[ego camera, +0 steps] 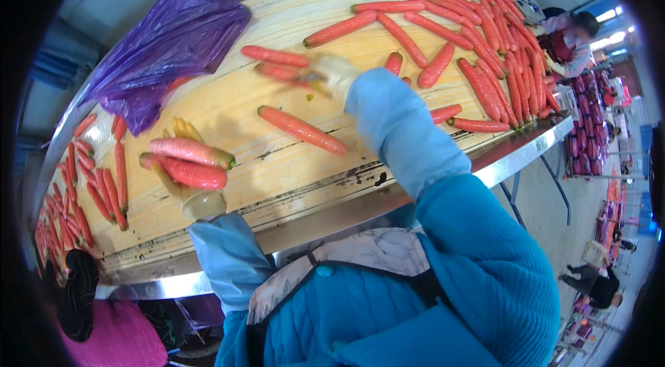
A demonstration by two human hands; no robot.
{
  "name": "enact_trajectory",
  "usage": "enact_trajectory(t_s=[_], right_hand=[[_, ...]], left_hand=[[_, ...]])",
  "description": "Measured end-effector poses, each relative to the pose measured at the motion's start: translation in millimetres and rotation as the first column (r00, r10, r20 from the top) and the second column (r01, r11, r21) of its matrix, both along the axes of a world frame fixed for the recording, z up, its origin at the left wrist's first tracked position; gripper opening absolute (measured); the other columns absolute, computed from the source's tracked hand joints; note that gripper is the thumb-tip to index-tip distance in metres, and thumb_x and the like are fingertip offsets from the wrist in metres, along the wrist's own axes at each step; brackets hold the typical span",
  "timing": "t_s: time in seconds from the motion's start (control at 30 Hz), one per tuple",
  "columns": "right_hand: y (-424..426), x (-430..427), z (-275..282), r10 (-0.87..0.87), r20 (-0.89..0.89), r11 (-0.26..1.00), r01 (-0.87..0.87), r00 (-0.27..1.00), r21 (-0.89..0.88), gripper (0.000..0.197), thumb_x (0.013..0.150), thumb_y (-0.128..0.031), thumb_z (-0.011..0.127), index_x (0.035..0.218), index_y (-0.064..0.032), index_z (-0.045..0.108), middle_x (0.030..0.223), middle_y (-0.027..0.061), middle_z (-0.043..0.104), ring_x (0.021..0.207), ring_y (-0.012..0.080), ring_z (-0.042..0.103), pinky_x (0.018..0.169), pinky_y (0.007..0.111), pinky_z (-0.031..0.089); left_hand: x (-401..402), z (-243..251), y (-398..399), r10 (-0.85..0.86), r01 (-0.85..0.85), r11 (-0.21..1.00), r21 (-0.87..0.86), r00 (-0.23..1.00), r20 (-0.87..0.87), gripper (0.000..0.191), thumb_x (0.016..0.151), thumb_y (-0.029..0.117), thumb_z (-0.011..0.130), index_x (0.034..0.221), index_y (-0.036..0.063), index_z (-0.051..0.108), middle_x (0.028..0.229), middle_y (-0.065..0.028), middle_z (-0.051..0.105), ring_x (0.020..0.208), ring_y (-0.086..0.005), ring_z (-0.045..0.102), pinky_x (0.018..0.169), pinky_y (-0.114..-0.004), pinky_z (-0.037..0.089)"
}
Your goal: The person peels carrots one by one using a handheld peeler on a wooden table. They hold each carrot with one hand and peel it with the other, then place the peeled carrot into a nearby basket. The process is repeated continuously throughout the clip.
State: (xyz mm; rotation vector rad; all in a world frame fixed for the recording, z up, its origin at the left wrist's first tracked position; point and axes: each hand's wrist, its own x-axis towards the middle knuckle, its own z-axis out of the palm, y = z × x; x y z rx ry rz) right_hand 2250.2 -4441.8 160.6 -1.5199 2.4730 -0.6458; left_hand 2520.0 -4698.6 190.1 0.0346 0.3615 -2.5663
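My gloved left hand (pixel 183 180) holds two thick carrots (pixel 192 153) over the left half of the wooden tabletop, its yellowish fingers showing behind them. Farther out, my gloved right hand (pixel 332 76) is blurred; its fingers are at the ends of a few carrots (pixel 275 56), held or touched. Between the hands a single carrot (pixel 302 129) lies on the wood. A purple plastic bag (pixel 176 45) is spread on the far left, with part of a carrot showing under its edge. More carrots (pixel 436 29) lie scattered right of my right hand.
A dense pile of carrots (pixel 519 60) covers the table's right end; other carrots (pixel 106 193) lie at the left end. A metal rim (pixel 524 151) edges the table. One person (pixel 571 40) stands beyond the right end, another in pink (pixel 114 333) is at lower left. Filled purple bags (pixel 587 123) are stacked beyond.
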Motion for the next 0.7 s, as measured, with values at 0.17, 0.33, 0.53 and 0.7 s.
enact_trajectory(t_s=[0.17, 0.33, 0.53, 0.7], right_hand=[[7, 100, -7, 0.262, -0.008, 0.957, -0.259, 0.965, 0.133, 0.036, 0.081, -0.021, 0.07, 0.117, -0.0182, 0.074, 0.144, 0.0167, 0.057, 0.132, 0.0437, 0.051, 0.108, 0.049, 0.045], [41, 161, 8, 0.285, -0.1, 0.929, -0.249, 0.953, 0.275, 0.031, 0.08, -0.016, 0.069, 0.109, -0.0179, 0.077, 0.148, 0.0126, 0.055, 0.141, 0.0413, 0.044, 0.112, 0.049, 0.042], [147, 130, 8, 0.031, 0.055, 0.894, -0.052, 0.998, 0.446, 0.03, 0.084, -0.011, 0.065, 0.112, -0.0153, 0.077, 0.127, 0.015, 0.066, 0.126, 0.0354, 0.058, 0.104, 0.041, 0.049], [272, 74, 60, -0.594, -0.286, 0.511, 0.627, 0.752, 0.588, 0.029, 0.085, -0.015, 0.067, 0.113, -0.0147, 0.075, 0.108, 0.0158, 0.073, 0.099, 0.0339, 0.071, 0.089, 0.046, 0.057]], left_hand=[[-2, 4, 0, 0.084, -0.068, 0.974, -0.216, 0.994, 0.064, 0.03, 0.084, 0.009, 0.082, 0.111, 0.0048, 0.07, 0.112, -0.0047, 0.074, 0.107, -0.0188, 0.067, 0.116, -0.044, 0.043], [-5, 3, 13, 0.132, -0.102, 0.969, -0.223, 0.984, 0.123, 0.038, 0.085, 0.011, 0.082, 0.12, 0.0042, 0.068, 0.122, -0.008, 0.069, 0.115, -0.0206, 0.063, 0.114, -0.039, 0.044], [-2, -14, -16, -0.184, 0.183, 0.983, -0.021, 0.971, -0.154, 0.041, 0.081, 0.004, 0.084, 0.118, 0.0042, 0.068, 0.116, -0.0046, 0.07, 0.109, -0.0165, 0.065, 0.104, -0.033, 0.051], [1, -9, -20, -0.306, 0.305, 0.952, -0.037, 0.931, -0.198, 0.043, 0.09, 0.016, 0.077, 0.127, 0.0022, 0.061, 0.119, -0.0088, 0.068, 0.115, -0.0206, 0.063, 0.11, -0.041, 0.048]])
